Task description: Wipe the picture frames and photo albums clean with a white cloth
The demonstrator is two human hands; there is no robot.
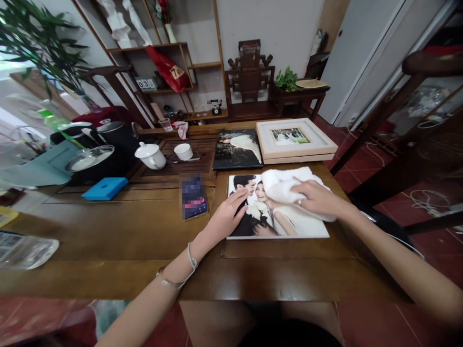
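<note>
Phone [195, 202] lies on worktop [144, 241], left of photo panel [271, 224]. Left forearm slants in across worktop's near edge; left hand [227, 218] palm-down, fingers straightened over panel's left part, grip flat and holding nothing. Panel lies flat toward worktop's right end, back from near edge. White cloth [284, 185] bunched on panel's far right corner. Right hand [318, 196] reaches from right, grip closed round cloth.

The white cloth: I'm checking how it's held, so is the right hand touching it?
Touching. The head view shows the right hand on the white cloth, fingers pressed against its bunched folds, over part of the photo.
</note>
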